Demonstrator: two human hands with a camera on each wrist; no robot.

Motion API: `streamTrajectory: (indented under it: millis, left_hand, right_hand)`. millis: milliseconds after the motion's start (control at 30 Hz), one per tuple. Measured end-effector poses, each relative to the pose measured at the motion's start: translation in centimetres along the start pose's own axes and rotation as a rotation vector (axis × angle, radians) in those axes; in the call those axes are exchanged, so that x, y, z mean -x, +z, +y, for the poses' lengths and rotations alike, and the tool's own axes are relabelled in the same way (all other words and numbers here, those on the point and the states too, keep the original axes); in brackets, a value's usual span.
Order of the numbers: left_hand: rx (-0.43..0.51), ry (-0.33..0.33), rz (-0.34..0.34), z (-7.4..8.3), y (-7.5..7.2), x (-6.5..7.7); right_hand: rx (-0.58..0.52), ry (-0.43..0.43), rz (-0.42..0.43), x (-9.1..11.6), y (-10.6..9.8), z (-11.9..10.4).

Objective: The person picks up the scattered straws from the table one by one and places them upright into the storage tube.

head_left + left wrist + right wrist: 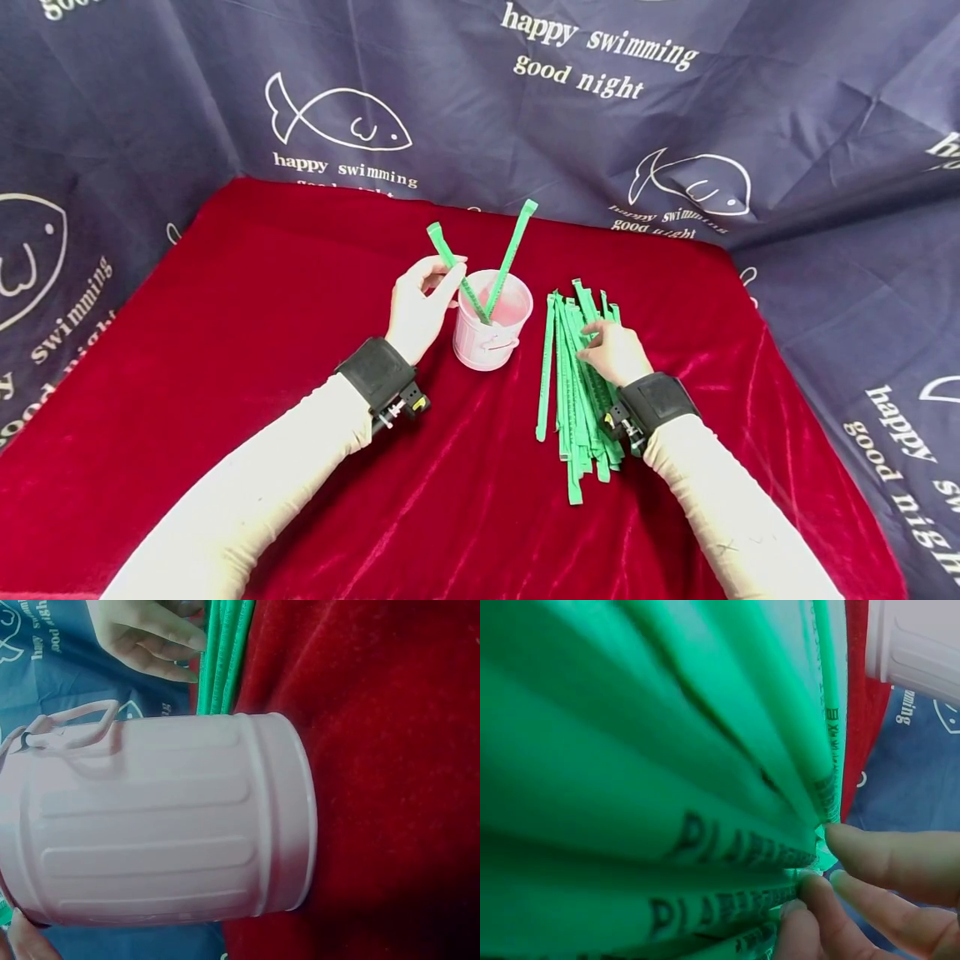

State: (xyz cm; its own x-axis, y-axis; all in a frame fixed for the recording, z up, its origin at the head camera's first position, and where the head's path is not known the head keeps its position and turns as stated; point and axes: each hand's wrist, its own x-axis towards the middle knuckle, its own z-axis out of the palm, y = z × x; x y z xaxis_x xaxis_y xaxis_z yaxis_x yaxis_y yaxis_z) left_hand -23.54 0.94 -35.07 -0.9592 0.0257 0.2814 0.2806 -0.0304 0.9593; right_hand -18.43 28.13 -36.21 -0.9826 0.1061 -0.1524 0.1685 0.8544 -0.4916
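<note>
My left hand (420, 307) pinches a green paper-wrapped straw (438, 238) between thumb and fingertips at the left rim of a small pink bucket (480, 348). That straw's lower end is inside the bucket. A second wrapped straw (514, 242) leans to the right in it. The bucket stands upright, its side filling much of the left wrist view. My right hand (615, 353) is over a pile of green wrapped straws (567, 408), thumb and fingers apart. In the right wrist view its fingertips (810, 889) touch the printed wrappers, seen very close.
Red velvet cloth (300, 467) covers the table. Dark blue fabric (465, 100) with fish drawings and white lettering hangs behind and along both sides. One straw (545, 375) lies along the pile's left edge, nearest the bucket. Both wrists wear black camera straps (375, 373).
</note>
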Motion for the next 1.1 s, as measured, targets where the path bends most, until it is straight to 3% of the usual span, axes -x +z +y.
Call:
streamTrajectory:
  millis: [567, 1100]
  left_hand:
    - [-0.056, -0.001, -0.056, -0.51, -0.64, 0.12]
    - [-0.043, -0.144, -0.054, -0.70, -0.88, 0.16]
  right_hand:
    - [0.010, -0.040, -0.036, -0.52, 0.48, 0.06]
    - [-0.070, 0.008, -0.049, -0.43, 0.41, 0.14]
